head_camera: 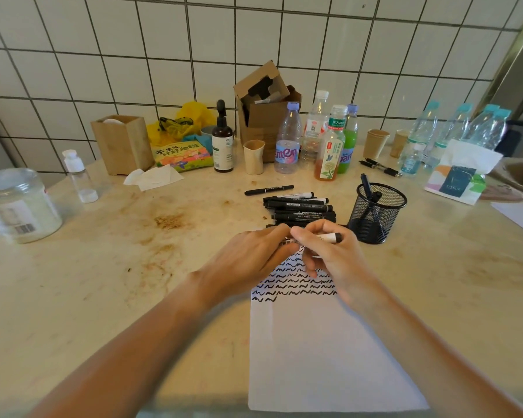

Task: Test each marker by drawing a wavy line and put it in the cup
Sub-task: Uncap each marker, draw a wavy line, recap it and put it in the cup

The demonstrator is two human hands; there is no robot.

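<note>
a: where's the marker [329, 237] right now?

b: held level above the top edge of the paper [329, 342], between both hands. the right hand [329, 257] has its fingers curled round the barrel, black end sticking out toward the mesh cup [376, 212]. the left hand [248, 263] pinches the other end with its fingertips.

a: capping or uncapping?

b: can't tell; the fingers hide the join. it looks like one or the other.

a: how should it be done well?

b: i'd pull or push straight along the barrel, not twist sideways, and keep the tip away from the fingers and the wavy lines [293, 282] already drawn. if it's coming off, keep the cap in the left hand so it doesn't roll into the marker pile [299, 208].

a: and the line itself?

b: the last row has room to the right of its short squiggle, so i'd start there, on bare paper, light pressure.

a: then the cup?

b: yes, it stands just to the right of the pile, on the table [103, 282], with a few markers in it already. drop this one in only once the cap is snapped tight.
</note>
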